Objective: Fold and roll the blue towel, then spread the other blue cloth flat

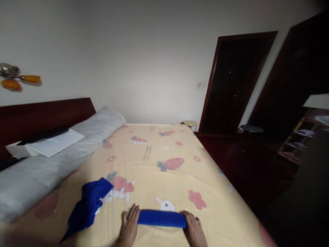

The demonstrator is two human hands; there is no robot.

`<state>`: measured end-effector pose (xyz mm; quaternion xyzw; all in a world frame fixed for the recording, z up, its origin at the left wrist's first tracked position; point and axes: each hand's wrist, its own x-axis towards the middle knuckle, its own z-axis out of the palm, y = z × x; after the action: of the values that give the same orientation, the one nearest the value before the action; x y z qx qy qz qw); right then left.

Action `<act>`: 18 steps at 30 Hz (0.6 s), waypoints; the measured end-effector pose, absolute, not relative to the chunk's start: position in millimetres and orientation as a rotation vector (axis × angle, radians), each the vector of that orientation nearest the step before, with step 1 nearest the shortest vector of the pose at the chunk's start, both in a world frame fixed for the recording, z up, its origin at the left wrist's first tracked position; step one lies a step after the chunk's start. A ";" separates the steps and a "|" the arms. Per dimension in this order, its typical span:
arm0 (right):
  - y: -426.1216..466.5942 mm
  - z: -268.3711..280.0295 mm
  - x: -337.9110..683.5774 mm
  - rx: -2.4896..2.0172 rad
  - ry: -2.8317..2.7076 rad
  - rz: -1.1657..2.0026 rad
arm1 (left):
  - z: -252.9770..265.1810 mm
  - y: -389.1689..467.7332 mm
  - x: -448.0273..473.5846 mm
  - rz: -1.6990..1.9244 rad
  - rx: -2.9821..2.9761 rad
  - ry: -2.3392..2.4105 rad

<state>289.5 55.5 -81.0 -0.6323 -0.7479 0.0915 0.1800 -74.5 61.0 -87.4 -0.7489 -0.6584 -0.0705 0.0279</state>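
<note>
Pale walls and a dark wooden door point(236, 85) frame the bedroom, where a bed dressed in a cream printed sheet point(144, 195) takes up most of the view. A dark wooden headboard point(48, 115) stands on the left, with a long grey bolster point(102, 125) before it.

Close to the wearer, a blue cloth strip point(161, 219) lies flat on the sheet, compact and straight-edged. The left hand point(130, 224) rests at its left end and the right hand point(195, 228) at its right end, so the hands are well apart, with fingers laid over the fabric; whether they pinch it or only press on it cannot be told.

As for progress, this piece looks largely folded or rolled into a narrow band, probably near a finished shape. To its left, a crumpled blue cloth point(88, 204) sprawls loose and touched by neither hand, so it seems undone as yet; whether it is a garment is unclear.

On it, a small white tag point(97, 210) shows, too small to read. Among the sheet's carrots, flowers and rabbits runs some lettering point(146, 153), apparently including "rabbit"; the rest is illegible. No brand can be made out.
</note>
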 end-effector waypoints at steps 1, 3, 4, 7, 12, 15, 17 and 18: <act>54.8 -77.0 289.1 -1.798 -2.108 0.293 | -85.6 60.4 -74.2 -0.214 -2.313 -2.037; 54.8 -65.9 288.8 -1.803 -2.094 0.375 | -83.9 59.6 -73.7 -0.224 -2.288 -2.050; 55.8 -58.5 289.0 -1.795 -2.094 0.425 | -84.1 59.5 -73.7 -0.237 -2.278 -2.050; 62.3 -27.7 290.8 -1.707 -2.133 0.617 | -86.9 59.8 -74.7 -0.290 -2.272 -2.062; 71.3 49.8 290.8 -1.452 -2.144 0.849 | -87.6 59.4 -73.9 -0.357 -2.249 -2.131; 69.8 100.5 281.7 -1.369 -2.100 0.867 | -82.0 58.2 -67.9 -0.414 -2.210 -2.156; 66.9 130.2 271.1 -1.329 -2.077 0.842 | -77.4 57.4 -61.5 -0.484 -2.211 -2.199; 65.1 143.2 264.9 -1.310 -2.067 0.829 | -75.8 57.0 -57.5 -0.528 -2.226 -2.219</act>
<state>264.9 65.1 143.2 -0.4874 -0.7692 0.3083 0.2752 -57.5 57.0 -75.8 -0.6982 -0.6961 -0.1657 -0.0228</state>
